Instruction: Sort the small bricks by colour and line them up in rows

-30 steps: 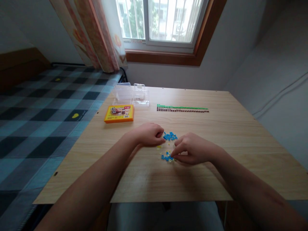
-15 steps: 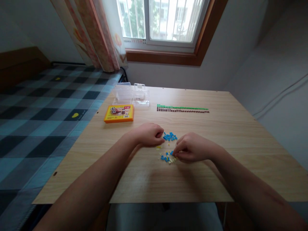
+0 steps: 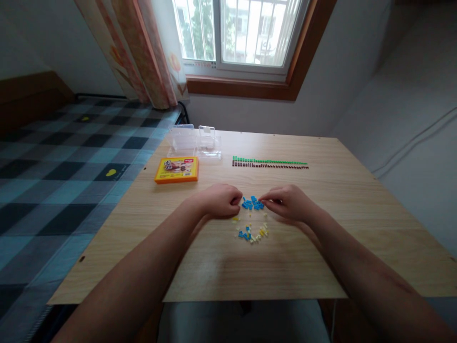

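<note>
My left hand [image 3: 222,200] rests on the table with its fingers curled closed, just left of a pile of small blue building bricks [image 3: 253,203]. Whether anything is inside those fingers is hidden. At the pile's right edge, the thumb and index finger of my right hand [image 3: 285,202] are pinched together, with a small blue brick at their tips. Nearer to me lies a loose scatter of pale yellow bricks [image 3: 257,238], with a few other blue bricks [image 3: 244,235] mixed in at its left. Single yellow bricks [image 3: 235,219] lie between the two groups.
Farther back, small green bricks [image 3: 250,160] and dark brown bricks [image 3: 246,165] lie in two long rows. A yellow-orange box [image 3: 177,170] stands at the left, with clear plastic containers [image 3: 209,145] behind it. A checkered bed [image 3: 71,190] adjoins the table's [image 3: 200,267] left side.
My right hand has moved away from me, from the yellow scatter to the blue pile. The blue brick at its fingertips has left the scatter. My left hand stays in place.
</note>
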The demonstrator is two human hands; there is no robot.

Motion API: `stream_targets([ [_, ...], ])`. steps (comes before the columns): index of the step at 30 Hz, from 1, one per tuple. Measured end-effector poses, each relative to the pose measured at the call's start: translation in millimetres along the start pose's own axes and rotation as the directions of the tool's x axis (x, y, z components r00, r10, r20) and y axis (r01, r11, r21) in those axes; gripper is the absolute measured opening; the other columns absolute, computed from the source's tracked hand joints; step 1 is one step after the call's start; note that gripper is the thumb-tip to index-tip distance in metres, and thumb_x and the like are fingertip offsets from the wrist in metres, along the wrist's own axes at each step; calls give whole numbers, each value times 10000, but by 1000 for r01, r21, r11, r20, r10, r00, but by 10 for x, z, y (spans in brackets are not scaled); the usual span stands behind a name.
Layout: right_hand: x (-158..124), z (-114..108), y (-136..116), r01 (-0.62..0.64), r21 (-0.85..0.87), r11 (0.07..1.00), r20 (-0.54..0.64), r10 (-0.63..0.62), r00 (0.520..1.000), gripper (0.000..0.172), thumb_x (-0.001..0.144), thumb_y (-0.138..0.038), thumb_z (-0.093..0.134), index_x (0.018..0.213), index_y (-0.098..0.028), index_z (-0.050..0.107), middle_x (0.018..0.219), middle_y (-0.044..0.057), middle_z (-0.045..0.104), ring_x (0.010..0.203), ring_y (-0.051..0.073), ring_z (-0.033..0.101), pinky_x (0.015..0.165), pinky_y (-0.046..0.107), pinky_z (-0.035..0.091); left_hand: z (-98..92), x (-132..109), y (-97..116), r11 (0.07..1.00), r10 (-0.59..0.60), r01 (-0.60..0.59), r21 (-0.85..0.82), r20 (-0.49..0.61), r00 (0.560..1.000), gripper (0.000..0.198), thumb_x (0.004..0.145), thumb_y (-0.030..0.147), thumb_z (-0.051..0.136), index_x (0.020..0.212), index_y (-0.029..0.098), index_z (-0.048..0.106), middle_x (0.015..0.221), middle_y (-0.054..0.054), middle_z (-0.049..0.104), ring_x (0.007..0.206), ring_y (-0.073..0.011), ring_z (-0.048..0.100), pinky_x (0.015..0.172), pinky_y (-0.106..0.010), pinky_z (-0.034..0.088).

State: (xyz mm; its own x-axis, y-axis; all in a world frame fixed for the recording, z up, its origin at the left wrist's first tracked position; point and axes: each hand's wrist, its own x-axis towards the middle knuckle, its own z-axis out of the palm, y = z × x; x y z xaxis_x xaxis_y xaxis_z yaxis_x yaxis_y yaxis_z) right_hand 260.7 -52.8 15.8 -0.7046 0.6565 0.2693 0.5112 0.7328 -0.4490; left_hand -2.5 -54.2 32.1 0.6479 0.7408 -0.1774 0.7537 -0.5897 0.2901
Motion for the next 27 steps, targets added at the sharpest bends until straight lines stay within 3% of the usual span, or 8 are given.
stream_targets([
  [9, -11, 52, -131, 59, 21, 998, 115, -61, 991, 193, 894, -243, 624, 957, -246, 806, 675, -8, 650, 560, 84, 517, 561, 227, 339, -15, 5, -30, 1000, 8, -8, -13, 7, 1000, 168, 798, 311, 552, 669, 209, 517, 710, -17, 615, 662, -174, 495, 599, -303, 332],
  [17, -11, 35, -50, 40, -5, 999, 137, -39, 990, 225, 855, -155, 618, 948, -248, 800, 800, 13, 728, 639, 104, 588, 608, 228, 394, 9, 29, -95, 999, 20, -21, -29, -19, 1000, 123, 793, 272, 561, 716, 209, 488, 752, -12, 601, 693, -171, 484, 607, -290, 329],
  [22, -4, 55, -95, 54, -22, 998, 185, -49, 981, 207, 885, -188, 614, 947, -243, 804, 795, 18, 728, 658, 117, 608, 623, 239, 403, 14, 36, -113, 998, 34, -34, -51, -11, 999, 197, 771, 317, 613, 700, 211, 462, 731, 1, 577, 690, -167, 479, 592, -287, 314],
  [27, -8, 105, -178, 86, -5, 996, 160, -84, 984, 206, 914, -229, 610, 1008, -246, 793, 824, 22, 729, 667, 118, 610, 619, 241, 391, 6, 37, -125, 997, 29, -28, -74, 1, 1000, 289, 735, 400, 689, 709, 212, 472, 724, 14, 569, 685, -164, 478, 574, -282, 302],
])
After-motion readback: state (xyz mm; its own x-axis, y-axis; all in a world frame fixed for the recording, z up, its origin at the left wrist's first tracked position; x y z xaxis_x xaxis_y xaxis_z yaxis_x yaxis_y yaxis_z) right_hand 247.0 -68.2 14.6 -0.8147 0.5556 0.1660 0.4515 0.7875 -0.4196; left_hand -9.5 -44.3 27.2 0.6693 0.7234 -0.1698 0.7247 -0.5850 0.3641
